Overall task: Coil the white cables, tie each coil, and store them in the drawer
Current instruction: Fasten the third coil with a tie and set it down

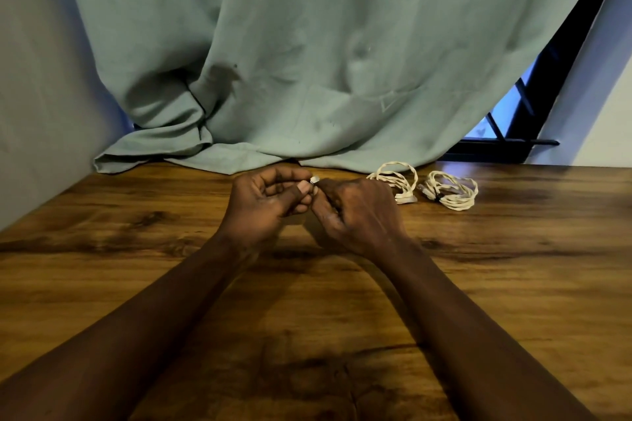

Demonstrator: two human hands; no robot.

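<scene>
Two bare hands, left hand (265, 201) and right hand (355, 211), are pinching a small white cable plug (314, 179) together near the brown wooden table's (513, 283) far edge; two coiled white braided cables (396, 181) (451, 189) are lying just right.

Dim, soft, blue window (506, 112) light, wide-angle bowing.

No readable text, labels or numbers anywhere.

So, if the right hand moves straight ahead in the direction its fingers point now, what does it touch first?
Probably the left hand: the right hand points toward it, and both pinch a small white connector tip. Depth is hard to judge.
</scene>
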